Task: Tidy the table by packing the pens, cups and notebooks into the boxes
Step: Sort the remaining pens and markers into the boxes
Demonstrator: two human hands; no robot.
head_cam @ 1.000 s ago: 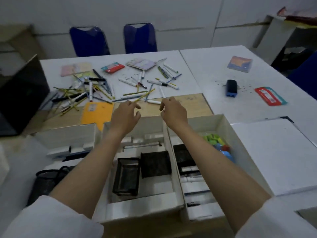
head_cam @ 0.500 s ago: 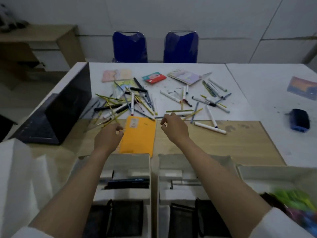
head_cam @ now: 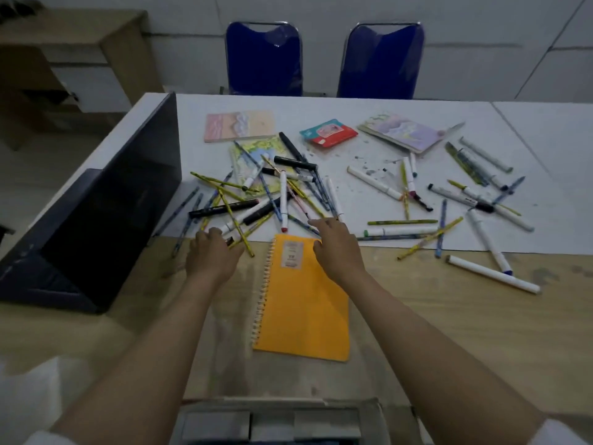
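We see both arms stretched across the table. Left hand sits at the near edge of the pen pile, fingers curled down among the pens; we cannot tell whether it grips one. Right hand hovers over the top right corner of the orange notebook, fingers loosely bent toward the pens, holding nothing we can see. The notebook lies flat on the wooden part of the table, spiral on its left side. A second scatter of pens lies to the right on the white sheet. Three more notebooks and a small red pack lie farther back. A box shows at the near edge. A laptop stands open at left, two blue chairs behind
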